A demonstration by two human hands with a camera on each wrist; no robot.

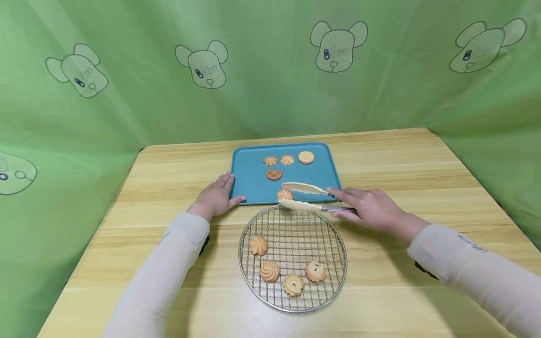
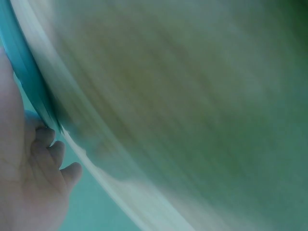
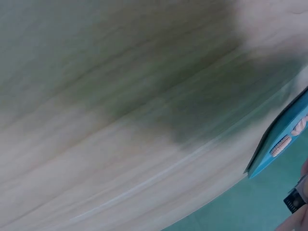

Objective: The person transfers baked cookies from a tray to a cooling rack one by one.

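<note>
My right hand (image 1: 372,209) holds a pair of tongs (image 1: 306,188) with pale tips and metal arms. Between the tips is a small ridged cookie (image 1: 285,194), over the near edge of a blue tray (image 1: 249,180). With fingers extended and thumb spread, my left hand (image 1: 216,196) rests at the tray's near left corner. On the tray lie two flower-shaped cookies (image 1: 270,161), a round pale biscuit (image 1: 306,157) and a darker brown cookie (image 1: 274,174). In the left wrist view, my left hand (image 2: 36,178) is beside the tray rim (image 2: 29,62).
A round wire rack (image 1: 291,234) stands in front of the tray, bearing a ridged cookie (image 1: 258,245), a swirled cookie (image 1: 269,271) and two scalloped cookies (image 1: 293,285). Beneath is a wooden table (image 1: 169,169). A green curtain (image 1: 270,108) with mouse-head drawings surrounds its back and sides.
</note>
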